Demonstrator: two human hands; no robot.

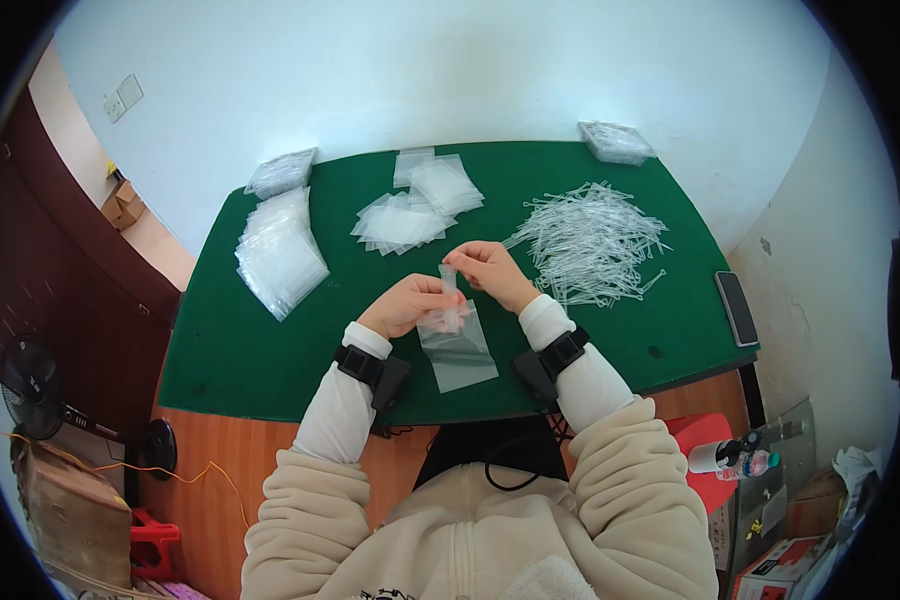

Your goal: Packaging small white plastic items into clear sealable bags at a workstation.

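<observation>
My left hand (410, 303) pinches the top of a small clear plastic bag (458, 350) that lies on the green table (250, 350) near its front edge. My right hand (492, 270) holds a thin clear plastic piece (448, 277) upright at the bag's mouth, close to my left fingers. A big loose heap of the same clear plastic pieces (590, 242) lies just right of my right hand. Both wrists wear black bands.
A stack of filled clear bags (278, 252) lies at the left, with another bundle (281, 172) behind it. Loose empty bags (415, 208) lie at the back centre, a pack (616, 141) at the back right. A dark phone (737, 307) rests at the right edge.
</observation>
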